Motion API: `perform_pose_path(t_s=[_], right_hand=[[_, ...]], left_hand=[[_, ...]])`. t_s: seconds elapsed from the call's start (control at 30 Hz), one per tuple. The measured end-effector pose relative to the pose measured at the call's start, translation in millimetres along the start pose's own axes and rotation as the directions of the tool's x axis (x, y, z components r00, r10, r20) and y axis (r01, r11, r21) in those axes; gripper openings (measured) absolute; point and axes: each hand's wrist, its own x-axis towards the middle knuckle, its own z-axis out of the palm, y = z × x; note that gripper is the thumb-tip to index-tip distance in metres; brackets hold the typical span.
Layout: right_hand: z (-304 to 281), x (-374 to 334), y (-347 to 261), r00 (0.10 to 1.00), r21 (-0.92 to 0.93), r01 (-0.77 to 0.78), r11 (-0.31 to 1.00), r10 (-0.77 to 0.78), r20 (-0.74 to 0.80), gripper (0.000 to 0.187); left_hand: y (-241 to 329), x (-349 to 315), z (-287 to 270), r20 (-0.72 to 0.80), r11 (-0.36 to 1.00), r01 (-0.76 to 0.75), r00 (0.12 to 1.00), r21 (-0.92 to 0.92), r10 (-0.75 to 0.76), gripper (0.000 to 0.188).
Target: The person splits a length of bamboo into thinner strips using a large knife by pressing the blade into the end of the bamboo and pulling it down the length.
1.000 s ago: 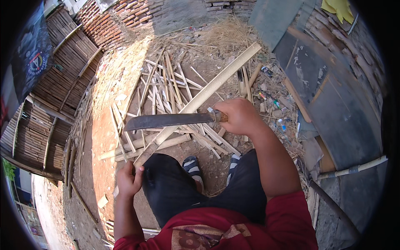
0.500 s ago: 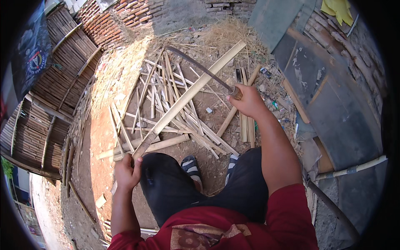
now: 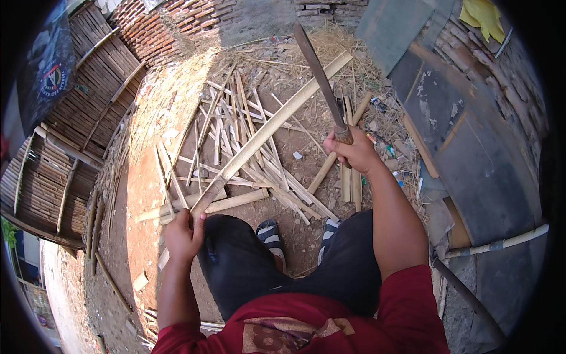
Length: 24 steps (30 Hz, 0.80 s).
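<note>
My right hand (image 3: 352, 152) grips the wooden handle of a long machete (image 3: 318, 74), its dark blade raised and pointing away from me toward the upper middle. My left hand (image 3: 184, 236) holds the near end of a long split bamboo pole (image 3: 277, 121) that runs diagonally from my left knee to the upper right over the dirt. I am crouched, dark shorts and striped sandals (image 3: 272, 236) showing between my arms.
Several thin bamboo strips (image 3: 236, 141) lie scattered on the dirt ground under the pole. A brick wall (image 3: 177, 26) stands at the back, woven bamboo panels (image 3: 59, 147) at the left, dark sheet panels (image 3: 471, 135) and a white pipe (image 3: 501, 242) at the right.
The machete swung up from lying level across the pole to pointing away and upward. My right hand moved right and up. My left hand stays on the pole's near end.
</note>
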Motion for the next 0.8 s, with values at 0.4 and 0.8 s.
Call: perform_pose_path(t_s=[0.4, 0.8], right_hand=[[14, -9, -11, 0.989, 0.622, 0.144, 0.769, -0.083, -0.126, 0.020], [-55, -6, -3, 0.748, -0.048, 0.330, 0.943, -0.292, -0.596, 0.026]], left_hand=[[45, 22, 5, 0.057, 0.986, -0.164, 0.985, 0.028, 0.162, 0.040], [69, 116, 32, 0.550, 0.968, 0.041, 0.828, -0.247, 0.105, 0.045]])
